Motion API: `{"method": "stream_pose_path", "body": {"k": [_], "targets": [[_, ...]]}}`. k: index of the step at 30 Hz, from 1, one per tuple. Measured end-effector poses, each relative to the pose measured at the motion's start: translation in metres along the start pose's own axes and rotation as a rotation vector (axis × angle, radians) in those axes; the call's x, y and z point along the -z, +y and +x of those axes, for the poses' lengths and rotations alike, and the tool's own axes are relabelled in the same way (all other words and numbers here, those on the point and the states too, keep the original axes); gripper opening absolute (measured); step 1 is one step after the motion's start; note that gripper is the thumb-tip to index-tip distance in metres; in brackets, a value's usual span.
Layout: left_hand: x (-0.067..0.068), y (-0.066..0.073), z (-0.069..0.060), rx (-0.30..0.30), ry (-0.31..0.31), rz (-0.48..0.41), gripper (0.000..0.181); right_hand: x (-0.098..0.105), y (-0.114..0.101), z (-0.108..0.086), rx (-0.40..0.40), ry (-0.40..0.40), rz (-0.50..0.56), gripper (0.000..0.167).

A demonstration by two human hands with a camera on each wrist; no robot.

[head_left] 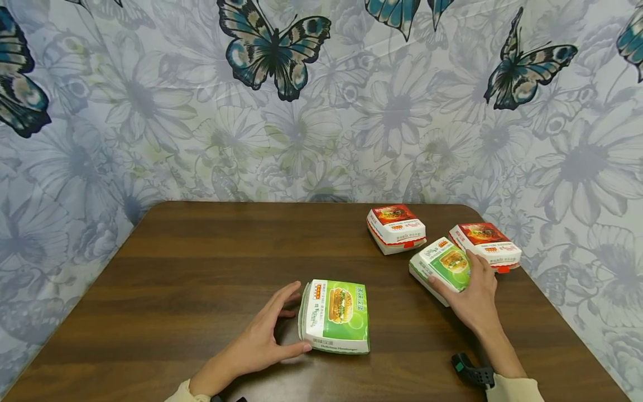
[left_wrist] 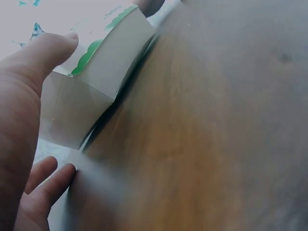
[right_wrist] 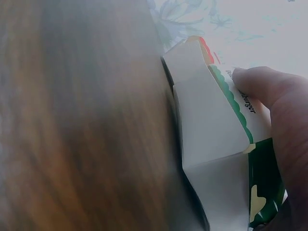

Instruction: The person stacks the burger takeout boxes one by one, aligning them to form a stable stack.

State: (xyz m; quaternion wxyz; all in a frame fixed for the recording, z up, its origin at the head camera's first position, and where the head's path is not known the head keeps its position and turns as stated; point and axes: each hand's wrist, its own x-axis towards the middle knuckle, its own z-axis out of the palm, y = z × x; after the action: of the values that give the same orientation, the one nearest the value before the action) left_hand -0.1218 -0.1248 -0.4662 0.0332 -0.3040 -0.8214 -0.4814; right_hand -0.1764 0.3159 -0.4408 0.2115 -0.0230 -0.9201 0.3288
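Observation:
A green-and-white hamburger box [head_left: 341,312] sits closed on the table near the middle. My left hand [head_left: 261,335] is at its left side, fingers spread, with the thumb tip at the near left corner. The left wrist view shows the thumb by the box's [left_wrist: 120,62] upper edge and the other fingertips apart from it. Farther right, my right hand [head_left: 477,298] grips a second green hamburger box [head_left: 433,261] between thumb and fingers. In the right wrist view the thumb lies against that box's [right_wrist: 209,115] printed side.
Two red-and-white hamburger boxes stand at the back right: one [head_left: 396,226] near the far edge, the other [head_left: 486,241] right behind the gripped green box, close to the right edge of the brown table [head_left: 211,251]. A butterfly-patterned cloth [head_left: 301,145] hangs behind.

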Motion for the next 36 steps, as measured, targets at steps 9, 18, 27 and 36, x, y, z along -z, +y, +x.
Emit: {"method": "stream_pose_path", "body": {"k": [9,18,27,36], "targets": [[0.0,-0.002,0.002,0.029,0.029,-0.008,0.11,0.002,-0.003,0.002,0.001,-0.014,-0.002,0.103],[0.0,-0.006,0.01,0.01,0.01,-0.017,0.115,0.003,-0.004,0.002,-0.004,-0.007,0.001,0.102],[0.001,-0.009,0.015,0.001,-0.003,-0.005,0.115,0.001,-0.008,0.0,0.016,0.008,0.009,0.102],[0.002,-0.008,0.021,-0.015,-0.031,0.059,0.119,0.002,-0.013,-0.003,0.046,0.04,0.021,0.101]]}}
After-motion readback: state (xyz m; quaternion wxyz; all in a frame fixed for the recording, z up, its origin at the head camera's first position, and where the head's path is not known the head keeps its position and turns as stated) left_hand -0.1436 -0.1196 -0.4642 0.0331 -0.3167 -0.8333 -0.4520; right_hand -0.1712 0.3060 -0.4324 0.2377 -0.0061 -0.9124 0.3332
